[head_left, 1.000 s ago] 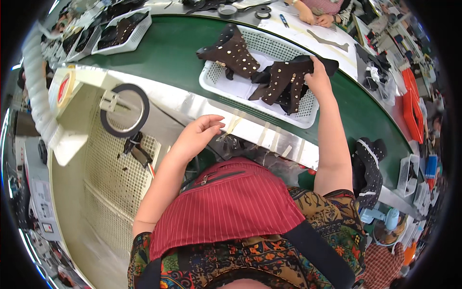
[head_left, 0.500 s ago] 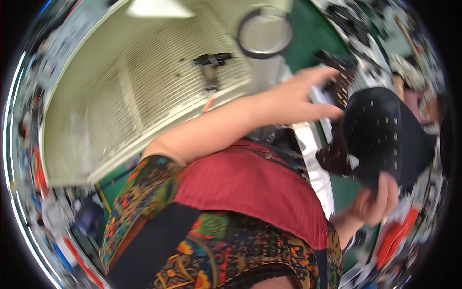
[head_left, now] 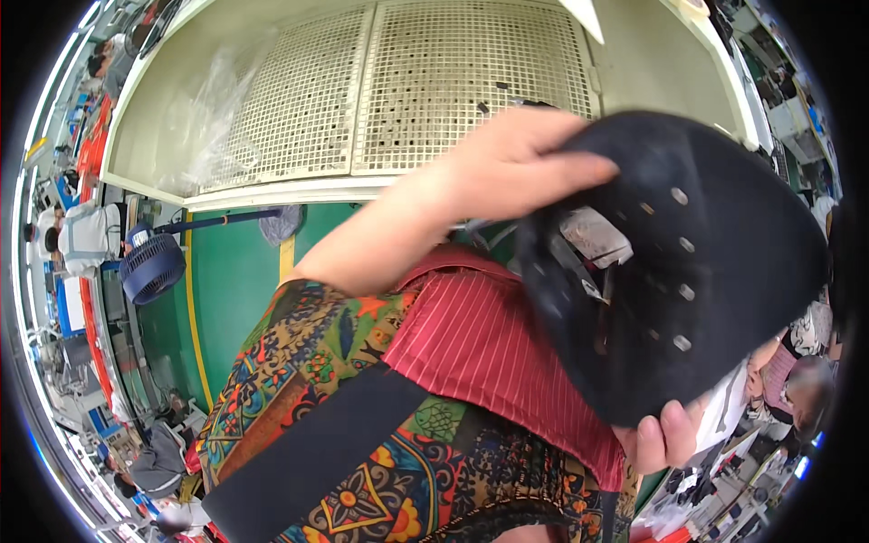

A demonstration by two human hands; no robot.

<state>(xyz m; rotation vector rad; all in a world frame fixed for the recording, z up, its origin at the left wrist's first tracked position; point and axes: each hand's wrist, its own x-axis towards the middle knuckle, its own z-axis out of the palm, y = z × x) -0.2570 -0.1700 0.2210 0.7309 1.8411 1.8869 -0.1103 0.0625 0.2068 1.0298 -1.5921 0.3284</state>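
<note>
Cream rectangular box (head_left: 272,195), its floor made of cream perforated grid panels (head_left: 299,100). Crumpled clear plastic film (head_left: 217,113) lies at its left end. Left side: dark blue round caged fan (head_left: 152,269), near green floor (head_left: 240,317) marked with straight yellow stripes (head_left: 197,335).

Bright, even light fills the workspace, and white light strips (head_left: 33,149) glare along the left rim. Motion blur softens the left hand (head_left: 525,167); fisheye distortion bends the outer edges.

Blk flexible pc. (head_left: 738,240) w/ row of sm. shiny metal bits, curved round an opening, held up.
</note>
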